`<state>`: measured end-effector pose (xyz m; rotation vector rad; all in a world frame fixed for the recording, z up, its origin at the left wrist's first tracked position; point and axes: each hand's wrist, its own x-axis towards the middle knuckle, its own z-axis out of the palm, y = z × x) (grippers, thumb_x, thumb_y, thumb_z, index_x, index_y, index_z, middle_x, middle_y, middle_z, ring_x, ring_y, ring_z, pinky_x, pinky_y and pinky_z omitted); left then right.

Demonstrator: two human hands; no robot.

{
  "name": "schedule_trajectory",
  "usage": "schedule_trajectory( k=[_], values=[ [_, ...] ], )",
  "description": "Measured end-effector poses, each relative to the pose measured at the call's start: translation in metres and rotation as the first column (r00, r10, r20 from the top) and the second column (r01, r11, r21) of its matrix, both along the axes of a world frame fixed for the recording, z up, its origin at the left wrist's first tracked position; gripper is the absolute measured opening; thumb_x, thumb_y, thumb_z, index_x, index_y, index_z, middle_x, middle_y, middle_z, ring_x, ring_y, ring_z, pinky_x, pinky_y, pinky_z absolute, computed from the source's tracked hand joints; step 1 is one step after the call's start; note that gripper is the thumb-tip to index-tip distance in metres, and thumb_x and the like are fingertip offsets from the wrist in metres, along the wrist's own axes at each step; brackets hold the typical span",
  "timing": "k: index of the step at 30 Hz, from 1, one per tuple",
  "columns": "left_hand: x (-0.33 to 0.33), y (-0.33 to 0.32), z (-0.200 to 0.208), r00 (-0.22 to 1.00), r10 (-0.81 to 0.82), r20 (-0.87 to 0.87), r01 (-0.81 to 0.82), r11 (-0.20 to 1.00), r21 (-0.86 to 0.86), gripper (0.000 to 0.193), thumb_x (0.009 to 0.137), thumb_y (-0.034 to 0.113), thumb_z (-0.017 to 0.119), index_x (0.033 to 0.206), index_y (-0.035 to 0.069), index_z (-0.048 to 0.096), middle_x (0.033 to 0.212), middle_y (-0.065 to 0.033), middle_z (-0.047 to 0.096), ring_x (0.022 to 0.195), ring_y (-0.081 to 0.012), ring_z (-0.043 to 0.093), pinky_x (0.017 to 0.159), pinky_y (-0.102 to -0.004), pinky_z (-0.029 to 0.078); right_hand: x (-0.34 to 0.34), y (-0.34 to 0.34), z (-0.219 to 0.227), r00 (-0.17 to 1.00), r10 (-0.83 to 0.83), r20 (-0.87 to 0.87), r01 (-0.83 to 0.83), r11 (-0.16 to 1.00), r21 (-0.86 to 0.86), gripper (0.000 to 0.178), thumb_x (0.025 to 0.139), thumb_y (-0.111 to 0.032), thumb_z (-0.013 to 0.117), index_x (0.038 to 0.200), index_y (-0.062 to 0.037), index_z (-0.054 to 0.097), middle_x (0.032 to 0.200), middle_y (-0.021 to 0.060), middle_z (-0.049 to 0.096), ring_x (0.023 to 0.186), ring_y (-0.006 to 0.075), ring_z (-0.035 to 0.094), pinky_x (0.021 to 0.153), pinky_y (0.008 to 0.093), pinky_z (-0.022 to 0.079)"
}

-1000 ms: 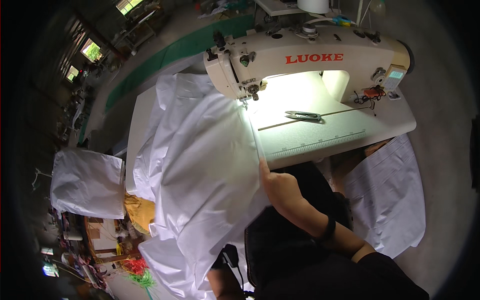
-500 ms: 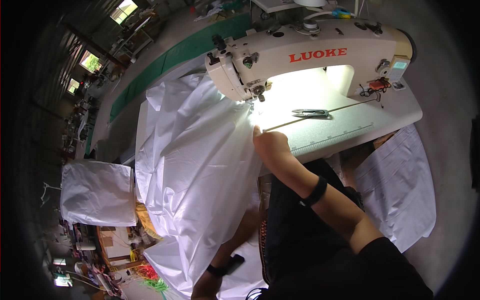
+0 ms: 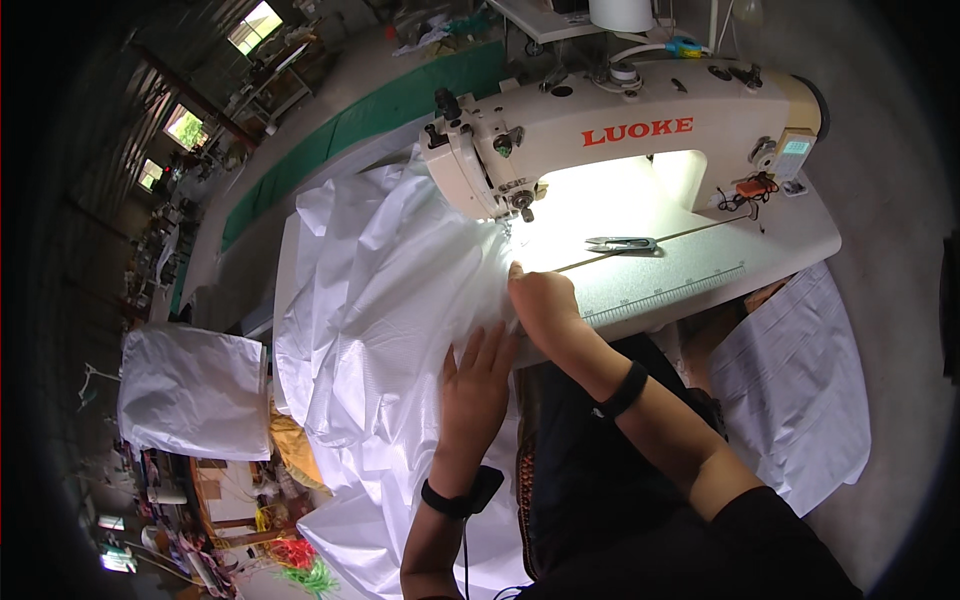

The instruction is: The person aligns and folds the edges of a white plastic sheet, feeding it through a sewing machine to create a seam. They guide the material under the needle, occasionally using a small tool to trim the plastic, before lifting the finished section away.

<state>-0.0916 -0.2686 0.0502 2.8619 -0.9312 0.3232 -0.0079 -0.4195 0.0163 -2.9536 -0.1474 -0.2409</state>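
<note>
A large white plastic-like sheet (image 3: pixel 365 270) lies in folds over the left of the sewing machine's table and hangs down toward me. Its right edge runs up under the needle area of a cream sewing machine (image 3: pixel 550 115). My right hand (image 3: pixel 543 305) pinches that edge just in front of the needle, fingers closed. Lower down, my left hand (image 3: pixel 477 395) rests on the sheet with its fingers stretched out and a little apart. Thread snips (image 3: pixel 622 245) lie on the table right of the needle, beyond my right hand.
A ruler scale (image 3: pixel 665 295) runs along the table's front edge. White sheeting (image 3: pixel 795 390) hangs at the right, and a folded white piece (image 3: pixel 195 390) sits at far left. Red and green strands (image 3: pixel 295 555) lie at lower left. A green strip (image 3: pixel 370 115) stretches behind the machine.
My left hand has come up from below, out of the sheet's shadow, onto its surface. My right hand keeps its pinch near the needle. The whole view has shifted slightly.
</note>
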Motion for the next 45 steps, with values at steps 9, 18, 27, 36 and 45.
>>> schedule_trajectory(
  k=[9, 18, 27, 36, 45],
  values=[
    [0.017, -0.005, -0.01, 0.995, 0.093, 0.037, -0.095, 0.994, 0.051, 0.062, 0.081, -0.007, 0.047, 0.139, 0.013, 0.051, 0.144, -0.0071, 0.051, 0.134, -0.0338, 0.046, 0.106, -0.0573, 0.035, 0.012, -0.007, 0.002, 1.0, 0.019, -0.018, -0.018, 0.997, 0.074, 0.043, 0.088, -0.007, 0.054, 0.13, 0.0039, 0.054, 0.073, 0.0105, 0.07, 0.067, 0.0254, 0.07, 0.054, 0.0354, 0.054],
    [0.027, -0.004, -0.012, 0.993, 0.112, 0.031, -0.112, 0.994, 0.01, 0.048, 0.086, 0.001, 0.049, 0.131, 0.014, 0.058, 0.145, -0.0051, 0.05, 0.135, -0.0358, 0.045, 0.102, -0.0549, 0.038, 0.007, -0.008, -0.002, 1.0, 0.023, 0.019, -0.025, 0.987, 0.156, 0.035, 0.092, -0.009, 0.053, 0.123, 0.0061, 0.057, 0.072, 0.0127, 0.07, 0.064, 0.028, 0.07, 0.052, 0.0383, 0.054],
    [0.031, -0.004, -0.011, 0.991, 0.134, -0.001, -0.133, 0.99, 0.043, 0.052, 0.086, 0.0, 0.046, 0.134, 0.018, 0.058, 0.147, -0.0038, 0.049, 0.136, -0.0342, 0.043, 0.106, -0.0536, 0.037, 0.009, -0.008, 0.0, 0.999, 0.027, -0.024, -0.022, 0.985, 0.17, 0.032, 0.096, -0.013, 0.051, 0.122, 0.0047, 0.058, 0.074, 0.0139, 0.07, 0.065, 0.0294, 0.07, 0.054, 0.0399, 0.055],
    [0.029, -0.002, -0.014, 0.991, 0.133, -0.015, -0.132, 0.991, 0.017, 0.053, 0.084, -0.004, 0.048, 0.131, 0.018, 0.059, 0.148, -0.0029, 0.047, 0.138, -0.0338, 0.041, 0.108, -0.0524, 0.034, 0.037, -0.082, 0.041, 0.942, 0.022, 0.335, -0.238, 0.747, 0.621, 0.022, 0.099, -0.025, 0.052, 0.096, -0.0085, 0.065, 0.056, 0.0064, 0.058, 0.056, 0.0273, 0.062, 0.058, 0.0383, 0.049],
    [0.024, 0.0, -0.015, 0.993, 0.113, 0.016, -0.114, 0.99, 0.088, 0.057, 0.083, -0.005, 0.049, 0.135, 0.019, 0.055, 0.149, -0.0022, 0.046, 0.139, -0.0336, 0.04, 0.107, -0.0534, 0.035, 0.039, -0.087, 0.048, 0.951, 0.097, 0.295, -0.269, 0.733, 0.625, 0.024, 0.1, -0.021, 0.047, 0.099, -0.0036, 0.063, 0.07, 0.0081, 0.066, 0.061, 0.0245, 0.064, 0.062, 0.0363, 0.048]
  ],
)
